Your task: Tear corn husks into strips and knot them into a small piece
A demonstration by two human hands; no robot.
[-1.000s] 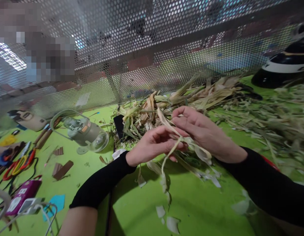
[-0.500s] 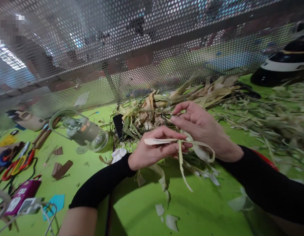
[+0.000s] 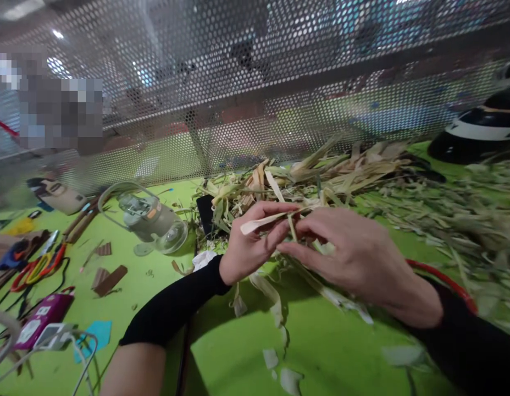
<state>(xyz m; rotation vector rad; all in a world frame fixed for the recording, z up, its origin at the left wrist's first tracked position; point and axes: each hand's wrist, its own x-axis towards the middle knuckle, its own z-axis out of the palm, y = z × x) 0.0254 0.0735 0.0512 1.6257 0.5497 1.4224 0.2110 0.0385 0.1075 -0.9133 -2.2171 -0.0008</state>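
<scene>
My left hand is closed in a pinch on pale dried husk strips, with one flat strip sticking out to the left over its fingers. My right hand lies just to the right, fingers curled, pinching the same strips where they cross. More strips hang from the hands down to the green table. Both forearms wear black sleeves. Behind the hands lies a heap of dried husks and leaves.
A perforated metal screen closes off the back. At the left lie a clear glue gun, orange-handled scissors, brown card pieces, a purple device with cables. A black-and-white object stands at the right; a red ring lies under my right wrist.
My right hand has dropped and turned palm-down over the strips, closer to my left hand. The strip that hung down is now gathered between both hands. The view shifted slightly.
</scene>
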